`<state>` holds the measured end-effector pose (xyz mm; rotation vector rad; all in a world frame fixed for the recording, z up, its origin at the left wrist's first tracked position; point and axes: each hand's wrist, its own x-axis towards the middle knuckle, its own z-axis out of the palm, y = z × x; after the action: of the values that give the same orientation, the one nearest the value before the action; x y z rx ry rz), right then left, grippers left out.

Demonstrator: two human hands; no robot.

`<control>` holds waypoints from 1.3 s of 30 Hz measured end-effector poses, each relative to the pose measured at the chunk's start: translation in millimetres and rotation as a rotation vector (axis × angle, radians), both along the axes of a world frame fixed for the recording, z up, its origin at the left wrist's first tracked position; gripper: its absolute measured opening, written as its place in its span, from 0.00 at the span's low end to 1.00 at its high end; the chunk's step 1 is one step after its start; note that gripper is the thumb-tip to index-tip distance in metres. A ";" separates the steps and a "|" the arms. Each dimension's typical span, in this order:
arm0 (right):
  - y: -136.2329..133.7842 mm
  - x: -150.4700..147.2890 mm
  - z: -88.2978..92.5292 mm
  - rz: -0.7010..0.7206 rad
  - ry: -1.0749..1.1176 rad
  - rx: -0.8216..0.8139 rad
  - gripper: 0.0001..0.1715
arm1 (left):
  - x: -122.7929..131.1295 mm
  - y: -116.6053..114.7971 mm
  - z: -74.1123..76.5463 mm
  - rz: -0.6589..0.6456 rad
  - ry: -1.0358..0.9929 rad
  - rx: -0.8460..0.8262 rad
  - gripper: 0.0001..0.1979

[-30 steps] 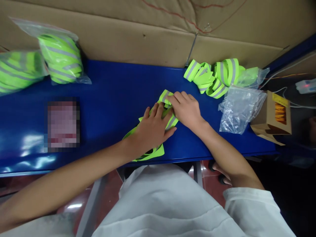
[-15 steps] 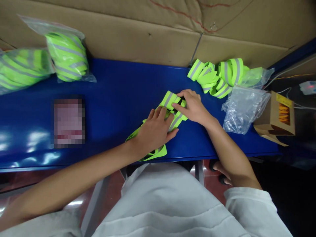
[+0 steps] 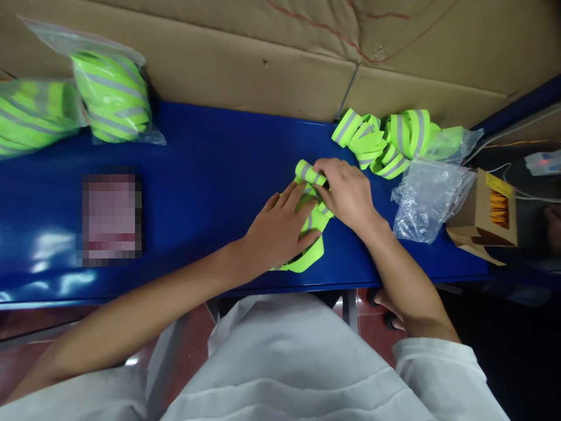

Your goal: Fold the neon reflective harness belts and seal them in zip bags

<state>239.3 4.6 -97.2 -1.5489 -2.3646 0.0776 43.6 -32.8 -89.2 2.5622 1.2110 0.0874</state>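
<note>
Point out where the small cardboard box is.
In the head view, the cardboard box sits at the right end of the blue table, beside the flat plastic bag.

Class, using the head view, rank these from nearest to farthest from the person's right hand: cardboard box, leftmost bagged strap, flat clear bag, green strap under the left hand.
1. Green strap: touching the right hand.
2. Flat clear bag: to the hand's right.
3. Cardboard box: farther right, past the bag.
4. Leftmost bagged strap: at the picture's left edge.

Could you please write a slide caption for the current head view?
Left hand spread over a yellow-green reflective strap, right hand holding its folded part, on a blue table.
</note>
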 end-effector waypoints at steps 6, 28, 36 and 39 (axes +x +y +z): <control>0.4 -3.8 0.5 0.192 -0.025 -0.050 0.21 | -18.3 -7.1 -2.2 0.041 -0.108 -0.016 0.28; -1.2 -5.7 -10.3 0.167 0.060 -0.151 0.43 | -50.0 -76.2 -2.5 -0.344 -0.240 0.216 0.07; -3.2 -13.4 -15.1 0.079 -0.018 -0.118 0.41 | -66.7 -76.6 16.1 -0.236 -0.274 0.237 0.08; -1.8 -11.2 -17.0 0.030 -0.008 -0.099 0.40 | -77.6 -72.3 15.5 -0.202 -0.266 0.263 0.04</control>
<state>228.1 2.8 -114.2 -1.5605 -2.4242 0.1987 -34.1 -105.1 -73.8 2.7665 0.8886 0.5564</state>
